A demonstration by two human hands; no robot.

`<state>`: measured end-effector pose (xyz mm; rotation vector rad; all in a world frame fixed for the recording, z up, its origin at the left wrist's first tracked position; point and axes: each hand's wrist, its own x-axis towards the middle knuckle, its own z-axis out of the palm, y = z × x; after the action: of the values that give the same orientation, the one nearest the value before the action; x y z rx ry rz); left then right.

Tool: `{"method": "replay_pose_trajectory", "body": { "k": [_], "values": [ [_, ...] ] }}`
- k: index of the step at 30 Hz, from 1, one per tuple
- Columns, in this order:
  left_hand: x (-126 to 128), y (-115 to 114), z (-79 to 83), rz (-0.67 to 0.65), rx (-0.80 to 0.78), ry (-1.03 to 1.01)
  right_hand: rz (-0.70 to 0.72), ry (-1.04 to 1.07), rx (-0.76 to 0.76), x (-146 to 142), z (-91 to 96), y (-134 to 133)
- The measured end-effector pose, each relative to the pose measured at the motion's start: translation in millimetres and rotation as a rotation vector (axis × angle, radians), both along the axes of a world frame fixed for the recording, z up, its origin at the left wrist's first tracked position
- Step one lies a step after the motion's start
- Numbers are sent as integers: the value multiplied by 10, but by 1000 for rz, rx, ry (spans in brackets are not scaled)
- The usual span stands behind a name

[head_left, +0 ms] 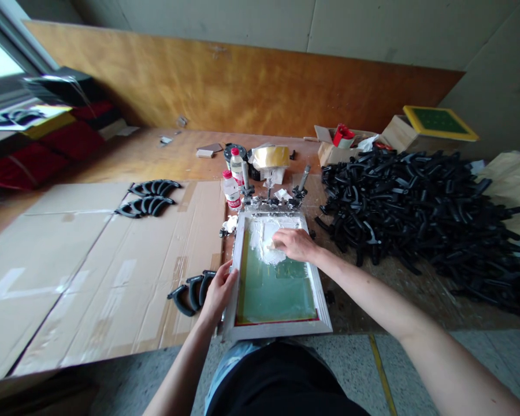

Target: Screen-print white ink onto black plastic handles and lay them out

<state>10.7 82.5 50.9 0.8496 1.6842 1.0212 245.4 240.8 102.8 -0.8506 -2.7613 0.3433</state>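
A screen-printing frame (277,323) lies flat on the workbench, directly in front of the person and just below a set of metal hinge clamps (271,203). Its pale aluminium bars surround a smooth, glossy green mesh, and a thick, lumpy white paste (256,240) is smeared across the upper part. The right hand (295,244) lies palm down on the screen, with its fingers narrowly together over a pale pad (271,245) at the edge of the paste; the view does not show whether they grip the pad or only press it. The right arm reaches in diagonally from the lower right. The left hand (219,292) is curled around the frame's left bar, with the thumb on top. Just beside that hand, curved black plastic pieces (193,292) lie on corrugated cardboard (91,271), and two neat rows of the same pieces (149,199) sit farther up the sheet. A large, tangled heap of them (416,214) covers the bench to the right. Beyond the clamps stand two clear plastic bottles with red caps (231,190), and a second frame with a yellow border and green mesh (437,122) rests on a cardboard box (398,132) at the far right.
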Motion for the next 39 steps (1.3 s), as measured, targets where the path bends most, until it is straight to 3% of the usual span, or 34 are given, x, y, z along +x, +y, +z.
{"method": "replay_pose_trajectory", "body": {
  "k": [5, 9, 11, 13, 16, 18, 20, 23, 25, 27, 29, 31, 35, 37, 39],
  "values": [
    [-7, -2, 446, 29, 33, -36, -297, 78, 33, -205, 313, 541],
    [-32, 133, 859, 53, 67, -159, -547, 253, 73, 206, 424, 817],
    [-21, 300, 1031, 87, 192, -232, -714, 306, 20, 493, 317, 824],
    [11, 513, 1175, 114, 368, -277, -788, 286, -91, 676, 91, 716],
    [98, 782, 1278, 154, 481, -318, -637, 224, -223, 655, -320, 405],
    [202, 831, 1210, 264, 484, -341, -449, 189, -206, 511, -509, 186],
    [362, 742, 1022, 306, 408, -385, -329, 147, -152, 344, -572, -11],
    [677, 428, 630, 114, 33, -529, -342, 158, -71, 101, -499, -332],
    [839, 196, 394, 57, -153, -625, -245, 187, -20, -53, -451, -570],
    [846, -6, 210, 124, -219, -680, -5, 186, 3, -140, -467, -727],
    [633, -188, 54, 214, -250, -667, 143, 160, -22, -57, -541, -690],
    [220, -387, -113, 313, -292, -565, -13, 99, -47, 261, -629, -439],
    [-717, -850, -484, 634, -473, -196, -781, -266, -37, 1292, -737, 259],
    [-977, -1019, -612, 647, -575, -64, -913, -333, -32, 1702, -771, 464],
    [-1063, -1084, -658, 540, -560, 128, -968, -361, -48, 1918, -807, 547]
  ]
}}
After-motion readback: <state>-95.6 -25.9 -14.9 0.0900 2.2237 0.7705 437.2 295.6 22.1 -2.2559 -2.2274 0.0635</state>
